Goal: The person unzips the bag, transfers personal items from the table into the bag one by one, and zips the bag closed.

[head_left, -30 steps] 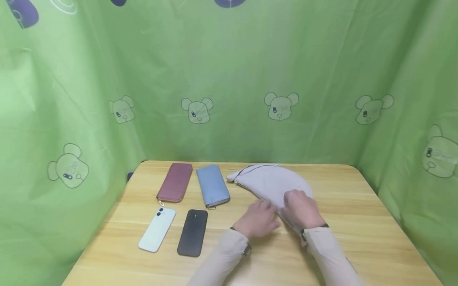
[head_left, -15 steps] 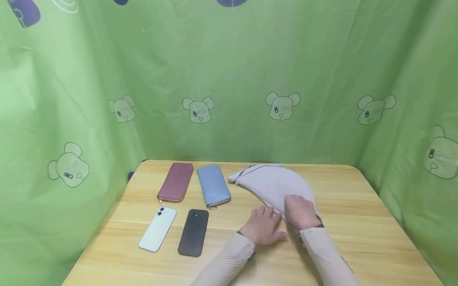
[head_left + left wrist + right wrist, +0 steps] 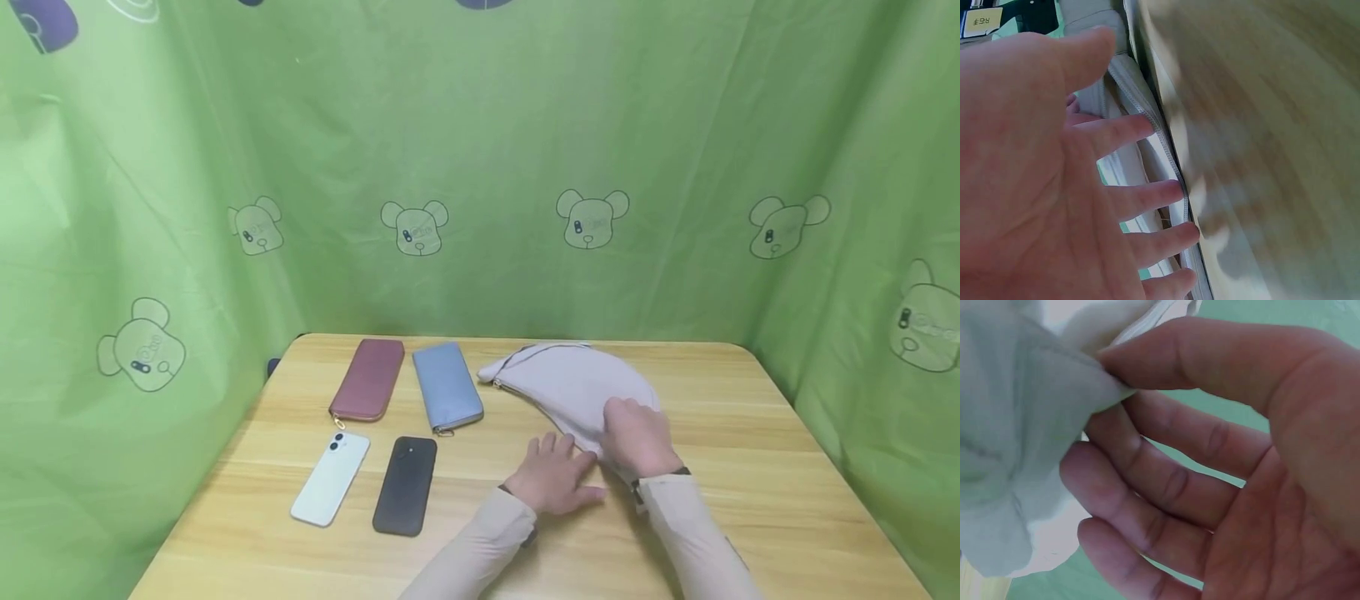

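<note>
A pale grey-lilac crescent-shaped zip bag [image 3: 573, 379] lies at the right of the table, its zipper edge toward me. My left hand [image 3: 553, 475] is spread, with straight fingertips on that edge. In the left wrist view, the fingers [image 3: 1141, 200] reach across the zipper tape [image 3: 1166, 147], and a gap shows between the bag's sides. My right hand [image 3: 639, 437] pinches the bag's fabric between thumb and fingers. In the right wrist view, the pinched cloth [image 3: 1075, 387] rises to a point at the thumb tip, and the remaining fingers [image 3: 1122, 506] are curled below it.
On the left of the wooden table [image 3: 247, 500] lie a maroon zip wallet [image 3: 367, 381] and a blue zip wallet [image 3: 448, 386]. Nearer me are a white phone [image 3: 331, 479] and a black phone [image 3: 405, 486]. Green curtain [image 3: 495, 275] surrounds the table's back and sides.
My left hand has shifted slightly right and spread its fingers along the bag's edge. My right hand still grips the fabric, after small shifts, and the bag's near edge has drawn in a little.
</note>
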Available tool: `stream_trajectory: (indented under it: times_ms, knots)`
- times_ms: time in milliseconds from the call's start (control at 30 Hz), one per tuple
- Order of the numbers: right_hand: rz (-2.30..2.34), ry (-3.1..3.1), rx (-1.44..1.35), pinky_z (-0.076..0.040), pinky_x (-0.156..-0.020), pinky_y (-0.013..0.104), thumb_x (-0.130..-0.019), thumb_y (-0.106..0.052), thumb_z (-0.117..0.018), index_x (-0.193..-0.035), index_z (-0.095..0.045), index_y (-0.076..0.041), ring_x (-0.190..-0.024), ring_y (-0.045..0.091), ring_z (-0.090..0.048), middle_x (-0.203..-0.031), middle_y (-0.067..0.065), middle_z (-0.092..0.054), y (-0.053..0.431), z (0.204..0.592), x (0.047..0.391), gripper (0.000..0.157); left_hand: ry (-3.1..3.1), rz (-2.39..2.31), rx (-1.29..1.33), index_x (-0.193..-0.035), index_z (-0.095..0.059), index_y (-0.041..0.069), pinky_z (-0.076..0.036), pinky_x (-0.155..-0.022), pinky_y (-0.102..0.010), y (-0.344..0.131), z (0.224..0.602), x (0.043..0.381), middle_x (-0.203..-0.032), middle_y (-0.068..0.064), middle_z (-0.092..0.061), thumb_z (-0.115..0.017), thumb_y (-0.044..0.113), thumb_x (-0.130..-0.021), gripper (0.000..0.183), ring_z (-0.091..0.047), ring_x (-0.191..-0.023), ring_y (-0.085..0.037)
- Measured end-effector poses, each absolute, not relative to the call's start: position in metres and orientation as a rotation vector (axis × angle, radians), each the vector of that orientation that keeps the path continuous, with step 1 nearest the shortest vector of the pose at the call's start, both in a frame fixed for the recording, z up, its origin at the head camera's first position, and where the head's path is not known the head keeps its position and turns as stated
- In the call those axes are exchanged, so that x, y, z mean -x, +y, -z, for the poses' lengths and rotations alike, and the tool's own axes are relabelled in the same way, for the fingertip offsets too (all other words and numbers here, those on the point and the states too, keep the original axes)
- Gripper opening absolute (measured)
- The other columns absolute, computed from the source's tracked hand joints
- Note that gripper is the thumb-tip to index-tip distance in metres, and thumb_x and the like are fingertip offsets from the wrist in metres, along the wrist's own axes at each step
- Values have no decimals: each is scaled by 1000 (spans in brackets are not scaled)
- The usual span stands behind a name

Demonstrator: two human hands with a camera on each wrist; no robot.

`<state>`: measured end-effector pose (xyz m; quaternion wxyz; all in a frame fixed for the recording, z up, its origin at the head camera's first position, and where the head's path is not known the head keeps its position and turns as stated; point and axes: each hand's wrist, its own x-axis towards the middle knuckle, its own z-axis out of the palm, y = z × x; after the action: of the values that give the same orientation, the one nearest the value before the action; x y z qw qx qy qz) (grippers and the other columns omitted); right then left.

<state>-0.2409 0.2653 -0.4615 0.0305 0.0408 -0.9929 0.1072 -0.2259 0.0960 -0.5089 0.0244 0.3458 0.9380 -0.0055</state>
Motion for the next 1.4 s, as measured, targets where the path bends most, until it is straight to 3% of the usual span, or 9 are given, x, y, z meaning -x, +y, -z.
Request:
stream_trajectory:
  times_ms: [467, 700, 933, 1167, 1400]
  knots:
    - [-602, -3036, 58, -43, -51, 35, -88, -35, -73, -75, -67, -10, -60, 23, -59, -72, 6, -68, 281, 438, 236, 29, 2820, -164, -977, -149, -47, 38, -36, -120, -65, 86, 500, 235, -153, 3, -54, -49, 72, -96, 63, -52, -138, -30]
    - [-654, -2990, 117, -40, -49, 32, -89, -45, -74, -76, -68, -10, -59, 21, -58, -72, 6, -69, 284, 434, 233, 38, 2836, -158, -962, -156, -40, 31, -32, -124, -64, 81, 505, 240, -156, 6, -52, -54, 74, -93, 77, -52, -140, -26]
    - [-713, -3014, 85, -41, -48, 31, -88, -44, -74, -74, -69, -11, -57, 19, -56, -70, 4, -69, 278, 431, 233, 36, 2907, -54, -929, -149, -47, 29, -33, -125, -61, 77, 510, 246, -164, -7, -40, -60, 75, -89, 77, -38, -151, -35]
    - [-736, -2966, 100, -41, -49, 30, -88, -45, -76, -78, -72, -11, -60, 20, -59, -73, 5, -72, 282, 428, 232, 36, 2923, -21, -840, -157, -38, 24, -31, -126, -61, 71, 512, 252, -164, 0, -40, -60, 81, -84, 95, -38, -152, -31]
    - [-737, -2972, 102, -41, -51, 30, -88, -45, -76, -84, -75, -10, -64, 20, -61, -79, 8, -75, 281, 426, 232, 36, 2901, -94, -812, -155, -40, 26, -28, -127, -63, 66, 517, 258, -171, -8, -28, -61, 82, -83, 94, -29, -157, -38]
